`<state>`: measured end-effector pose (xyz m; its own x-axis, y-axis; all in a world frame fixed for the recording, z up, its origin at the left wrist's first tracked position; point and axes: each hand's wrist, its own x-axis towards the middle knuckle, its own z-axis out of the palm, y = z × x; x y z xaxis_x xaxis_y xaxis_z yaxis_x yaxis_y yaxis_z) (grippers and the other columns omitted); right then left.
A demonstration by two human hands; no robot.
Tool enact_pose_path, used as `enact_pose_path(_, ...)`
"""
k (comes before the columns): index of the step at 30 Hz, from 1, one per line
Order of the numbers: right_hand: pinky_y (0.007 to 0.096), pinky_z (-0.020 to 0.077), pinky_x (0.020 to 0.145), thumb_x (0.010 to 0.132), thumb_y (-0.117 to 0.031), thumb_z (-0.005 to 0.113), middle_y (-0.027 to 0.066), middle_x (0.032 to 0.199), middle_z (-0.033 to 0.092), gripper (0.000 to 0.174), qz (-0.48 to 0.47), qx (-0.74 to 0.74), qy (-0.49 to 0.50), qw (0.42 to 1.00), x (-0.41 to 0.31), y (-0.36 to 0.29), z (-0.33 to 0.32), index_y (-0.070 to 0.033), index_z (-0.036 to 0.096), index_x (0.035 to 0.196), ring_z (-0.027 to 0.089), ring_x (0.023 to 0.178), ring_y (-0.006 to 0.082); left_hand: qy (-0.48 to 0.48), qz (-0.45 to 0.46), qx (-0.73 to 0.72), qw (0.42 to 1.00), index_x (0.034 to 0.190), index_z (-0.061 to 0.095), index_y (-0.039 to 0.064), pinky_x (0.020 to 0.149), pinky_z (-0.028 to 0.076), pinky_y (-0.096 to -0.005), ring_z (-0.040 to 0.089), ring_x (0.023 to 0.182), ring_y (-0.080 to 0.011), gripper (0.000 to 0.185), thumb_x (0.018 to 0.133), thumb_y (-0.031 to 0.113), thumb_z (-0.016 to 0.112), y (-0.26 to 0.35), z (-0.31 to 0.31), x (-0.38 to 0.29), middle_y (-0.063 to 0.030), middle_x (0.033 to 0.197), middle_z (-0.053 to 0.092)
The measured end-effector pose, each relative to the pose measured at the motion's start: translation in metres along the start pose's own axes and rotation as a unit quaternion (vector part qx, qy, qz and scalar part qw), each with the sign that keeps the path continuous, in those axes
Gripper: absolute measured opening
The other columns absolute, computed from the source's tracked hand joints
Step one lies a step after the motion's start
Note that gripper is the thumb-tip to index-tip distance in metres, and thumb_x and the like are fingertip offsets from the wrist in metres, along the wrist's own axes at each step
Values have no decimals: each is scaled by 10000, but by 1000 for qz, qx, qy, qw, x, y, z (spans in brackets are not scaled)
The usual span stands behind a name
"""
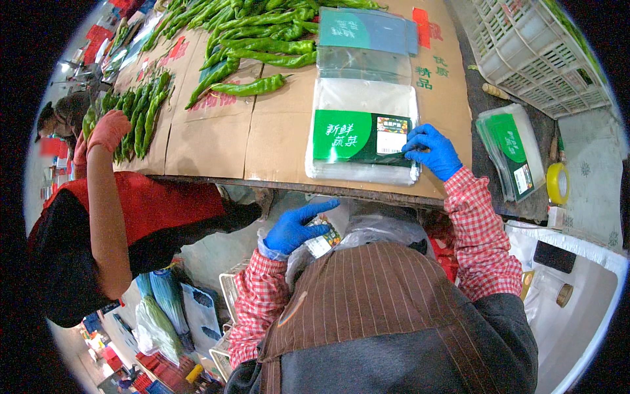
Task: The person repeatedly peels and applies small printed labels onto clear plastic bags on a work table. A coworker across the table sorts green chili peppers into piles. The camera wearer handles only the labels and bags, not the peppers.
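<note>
My left hand [295, 229], in a blue glove, is over my lap below the table edge. Its thumb lies across a printed label [322, 241], with the index finger stretched out; the folded fingers beneath are hidden. On the table, my right hand [433, 150], also gloved in blue, pinches the right edge of the top clear plastic bag [364, 93], beside a dark fold. That bag has a green printed band and a label like the one in my left hand. More bags lie stacked under it.
Green peppers [266, 47] are spread behind on cardboard [280, 123]. Other bags [366, 34] lie beyond the stack, more [512, 150] to the right by yellow tape [557, 183] and a white crate [536, 54]. At left, a co-worker's gloved hand [110, 130] touches peppers.
</note>
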<state>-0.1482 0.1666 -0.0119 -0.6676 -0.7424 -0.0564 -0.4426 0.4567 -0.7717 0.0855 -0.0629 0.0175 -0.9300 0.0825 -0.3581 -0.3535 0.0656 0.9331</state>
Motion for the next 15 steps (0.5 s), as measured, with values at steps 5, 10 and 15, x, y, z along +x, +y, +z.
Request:
enact_pose_path(5, 245, 429, 634, 719, -175, 602, 43, 772, 540, 135, 10, 89, 18, 996, 17, 10, -12, -64, 596, 797, 530, 715, 124, 36, -29, -67, 997, 1134, 436, -4, 910, 302, -284, 408, 1066, -162, 451, 702, 4, 567, 20, -5, -14, -97, 1159, 451)
enact_pose_path(10, 229, 424, 583, 766, -167, 548, 30, 714, 551, 153, -2, 288, 191, 938, 99, 29, -68, -36, 577, 838, 508, 642, 110, 225, 29, -173, 958, 1114, 437, -44, 865, 344, -264, 454, 1004, -161, 411, 706, -21, 489, 39, 6, -9, -121, 1136, 461)
enact_pose_path(15, 262, 429, 733, 796, -52, 481, 71, 903, 553, 215, -75, 234, 304, 920, 87, -31, -46, -2, 500, 1005, 524, 814, 144, 342, 67, -232, 908, 1145, 395, -50, 868, 324, -240, 428, 1022, -156, 442, 707, -27, 454, 55, 15, -3, -122, 1181, 417)
